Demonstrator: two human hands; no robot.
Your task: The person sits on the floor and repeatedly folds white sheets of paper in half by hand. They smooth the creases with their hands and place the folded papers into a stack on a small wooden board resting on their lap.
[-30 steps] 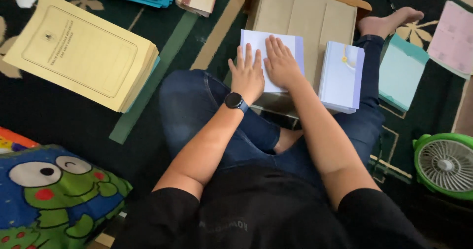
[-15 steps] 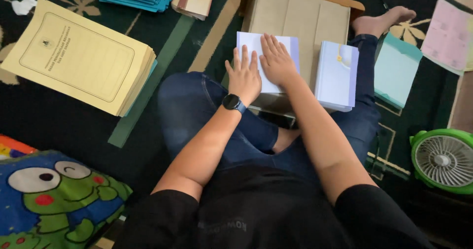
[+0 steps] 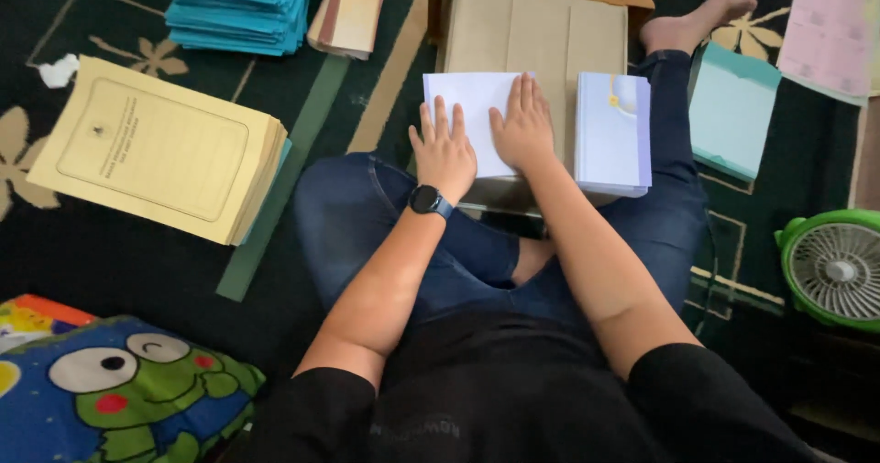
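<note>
I sit cross-legged on a dark patterned rug. Both palms lie flat on a white sheet of paper [image 3: 469,101] that rests on a brown cardboard surface [image 3: 536,32] in front of my knees. My left hand [image 3: 445,151], with a black watch on its wrist, presses the sheet's lower left part. My right hand [image 3: 522,126] presses the sheet's right side, fingers pointing away from me. Right next to that hand lies a stack of pale lilac booklets [image 3: 612,133] on my right leg.
A thick stack of yellow covers [image 3: 156,156] lies at left, a blue stack [image 3: 240,6] and a brown-edged stack [image 3: 348,9] behind it. Teal sheets [image 3: 731,110] and pink sheets [image 3: 830,32] lie at right. A green fan [image 3: 834,266] stands at right, a frog cushion [image 3: 119,390] at lower left.
Both hands stay flat on the white sheet. My right hand's fingers have slid a little farther up the sheet; the view has shifted slightly.
</note>
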